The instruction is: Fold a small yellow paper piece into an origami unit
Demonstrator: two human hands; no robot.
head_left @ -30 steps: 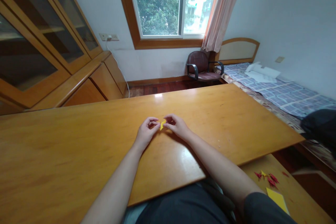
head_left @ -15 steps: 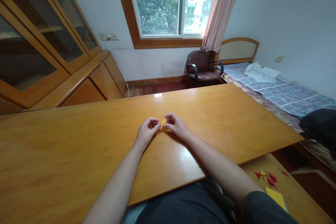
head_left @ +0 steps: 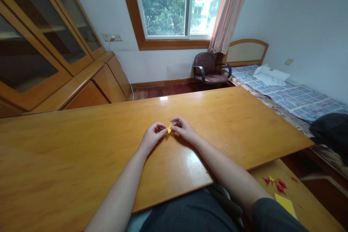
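A small folded piece of yellow paper is held between my two hands, just above the wooden table. My left hand pinches its left side between thumb and fingertips. From the right, my right hand grips the other side with thumb and fingers. The fingertips partly cover the paper, so its full shape cannot be made out.
At lower right, a lower wooden surface bears several small red folded papers, a small yellow one and a yellow paper stack. A brown armchair stands beyond the table, and a bed lies to the right.
The folded yellow paper has turned slightly between my fingers, showing a different face. Both hands stay almost in the same place.
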